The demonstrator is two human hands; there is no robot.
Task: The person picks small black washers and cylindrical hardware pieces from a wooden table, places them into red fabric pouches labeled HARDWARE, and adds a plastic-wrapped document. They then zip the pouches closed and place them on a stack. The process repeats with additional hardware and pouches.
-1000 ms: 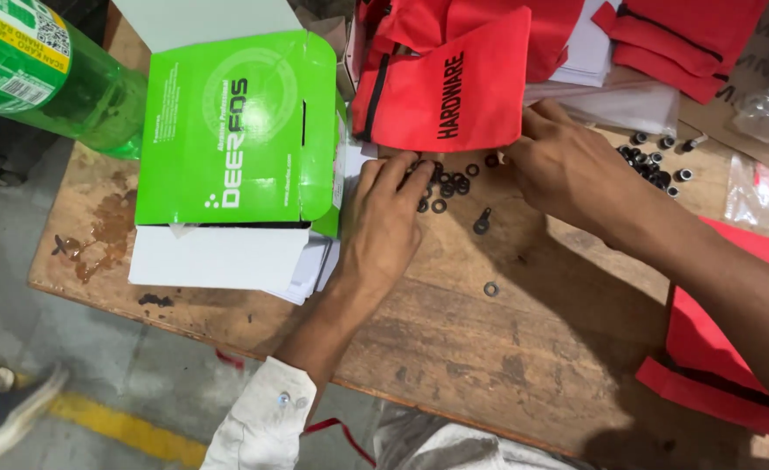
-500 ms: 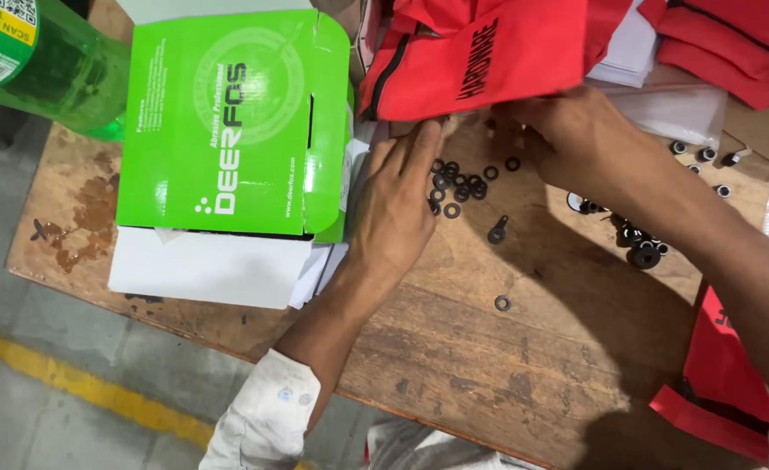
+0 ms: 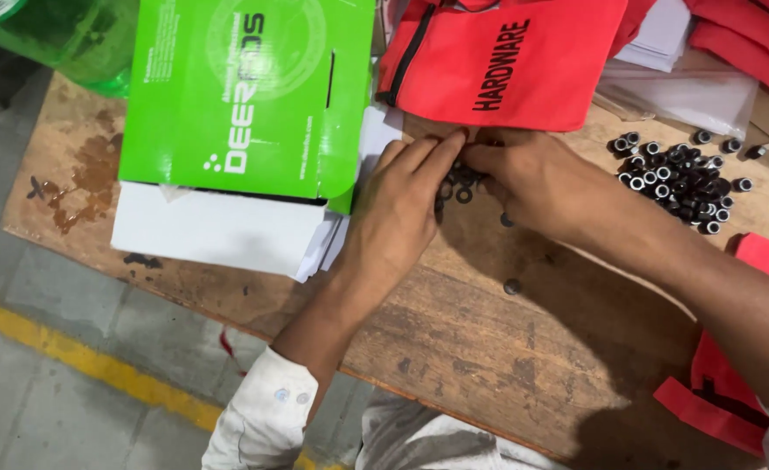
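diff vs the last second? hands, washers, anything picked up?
Both hands closed in: the left hand and right hand now meet fingertip to fingertip over the small black washers below the red pouch, hiding most of them. Whether anything is pinched cannot be seen. The green box, the pile of nuts and the loose washer lie as before.

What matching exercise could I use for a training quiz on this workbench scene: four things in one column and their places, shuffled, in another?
Things:
1. Green cardboard box
2. Red fabric zip pouch
3. Heap of small black cylindrical nuts
4. Lone small black washer

Places:
A. Far side of the wooden table, just beyond the two hands' fingertips
B. Alone on bare wood, nearer the person than the right hand
C. On white boxes, beside the left hand
D. Beyond the right forearm

Pairs: 1-C, 2-A, 3-D, 4-B
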